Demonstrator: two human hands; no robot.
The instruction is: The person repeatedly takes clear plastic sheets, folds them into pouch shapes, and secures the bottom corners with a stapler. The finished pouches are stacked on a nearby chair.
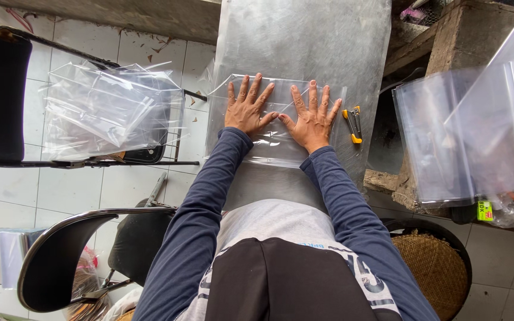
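Note:
Both my hands lie flat, fingers spread, on a clear plastic bag (275, 148) spread over a grey metal work surface (304, 41). My left hand (247, 109) presses the bag's left half, my right hand (313, 116) its right half, thumbs nearly touching. Neither hand grips anything. A yellow-and-black utility knife (352, 125) lies on the surface just right of my right hand.
A black folding chair (7, 89) on the left carries a heap of clear plastic bags (108, 110). Another stack of clear bags (477, 131) rests on a wooden bench at right. A second chair (72, 255) and a woven basket (429, 267) stand near me on white tiles.

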